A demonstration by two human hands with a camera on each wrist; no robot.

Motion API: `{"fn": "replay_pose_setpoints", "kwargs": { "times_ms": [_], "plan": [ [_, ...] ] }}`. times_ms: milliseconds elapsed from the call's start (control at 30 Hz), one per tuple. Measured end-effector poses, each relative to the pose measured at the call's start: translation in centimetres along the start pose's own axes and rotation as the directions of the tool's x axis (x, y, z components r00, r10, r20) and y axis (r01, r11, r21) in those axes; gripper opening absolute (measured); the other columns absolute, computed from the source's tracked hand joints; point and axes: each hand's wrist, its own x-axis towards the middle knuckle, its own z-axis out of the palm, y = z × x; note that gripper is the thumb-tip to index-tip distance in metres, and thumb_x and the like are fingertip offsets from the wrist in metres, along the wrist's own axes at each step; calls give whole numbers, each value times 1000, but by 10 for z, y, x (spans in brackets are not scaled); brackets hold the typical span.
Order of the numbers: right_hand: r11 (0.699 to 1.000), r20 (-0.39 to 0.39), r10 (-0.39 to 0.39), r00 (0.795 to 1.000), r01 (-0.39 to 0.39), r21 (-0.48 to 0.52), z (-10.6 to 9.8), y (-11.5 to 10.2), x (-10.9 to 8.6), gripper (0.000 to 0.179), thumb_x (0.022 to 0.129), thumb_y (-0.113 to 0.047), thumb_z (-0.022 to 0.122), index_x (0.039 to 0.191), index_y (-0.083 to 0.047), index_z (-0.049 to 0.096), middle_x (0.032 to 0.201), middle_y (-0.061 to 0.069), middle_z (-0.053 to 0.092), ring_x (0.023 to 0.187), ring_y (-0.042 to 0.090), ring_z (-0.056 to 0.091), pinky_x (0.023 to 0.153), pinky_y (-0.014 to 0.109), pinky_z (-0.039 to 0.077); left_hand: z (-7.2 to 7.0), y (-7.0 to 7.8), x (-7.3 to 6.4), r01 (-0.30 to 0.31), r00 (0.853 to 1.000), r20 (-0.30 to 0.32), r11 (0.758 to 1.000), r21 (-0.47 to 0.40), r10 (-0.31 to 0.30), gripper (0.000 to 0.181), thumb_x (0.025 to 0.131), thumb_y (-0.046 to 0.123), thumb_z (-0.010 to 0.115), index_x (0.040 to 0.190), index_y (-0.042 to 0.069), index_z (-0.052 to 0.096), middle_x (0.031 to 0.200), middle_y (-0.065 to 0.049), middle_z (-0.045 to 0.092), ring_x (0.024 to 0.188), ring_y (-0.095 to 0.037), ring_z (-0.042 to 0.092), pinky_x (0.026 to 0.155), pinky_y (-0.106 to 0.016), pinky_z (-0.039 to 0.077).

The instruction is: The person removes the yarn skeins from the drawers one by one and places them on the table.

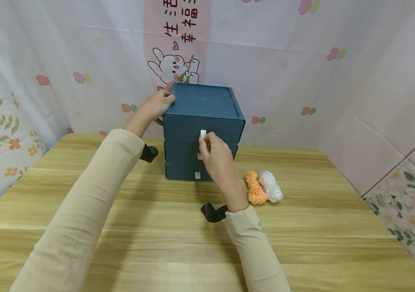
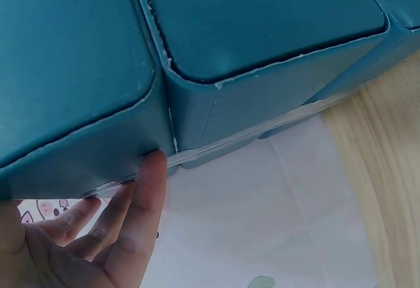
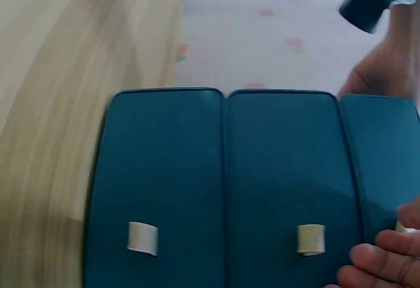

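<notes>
A dark blue three-drawer storage box [image 1: 203,121] stands at the back of the table, each drawer front bearing a small white pull tab. My left hand [image 1: 158,104] is at the box's upper left edge; in the left wrist view its extended fingers [image 2: 141,209] press against the side wall. At the top drawer, my right hand [image 1: 217,158] pinches the white tab [image 1: 202,134] between thumb and fingers. In the right wrist view, the fingers [image 3: 387,262] partly cover that tab, while the middle tab [image 3: 311,239] and bottom tab [image 3: 142,238] show fully. All drawers appear closed.
To the right of the box lie an orange yarn skein [image 1: 254,188] and a white yarn skein [image 1: 271,186], side by side on the wooden table [image 1: 163,235]. A printed cloth [image 1: 265,52] hangs behind the box. Black wrist cameras [image 1: 212,213] sit near both sleeves.
</notes>
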Motion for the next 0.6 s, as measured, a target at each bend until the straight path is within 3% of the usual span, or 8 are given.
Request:
{"fn": "replay_pose_setpoints", "kwargs": {
  "times_ms": [333, 600],
  "plan": [
    [999, -44, 7, 999, -5, 33, 5, -1, -2, 24, 98, -28, 47, 92, -6, 57, 71, 4, 49, 60, 17, 44, 51, 25, 32, -1, -1, 1, 0, 1000, 13, 1000, 1, 0, 53, 100, 31, 26, 148, 8, 24, 146, -20, 34, 119, -38, 50, 87, -48, 52],
    [999, -1, 19, 1000, -19, 32, 1, -1, 0, 23, 97, -28, 48, 96, -7, 57, 72, 4, 50, 60, 17, 45, 52, 25, 33, -1, -2, 2, 6, 1000, 6, 1000, 3, -6, 54, 99, 32, 26, 147, 8, 24, 146, -21, 34, 120, -38, 49, 87, -48, 52]
  ]
}}
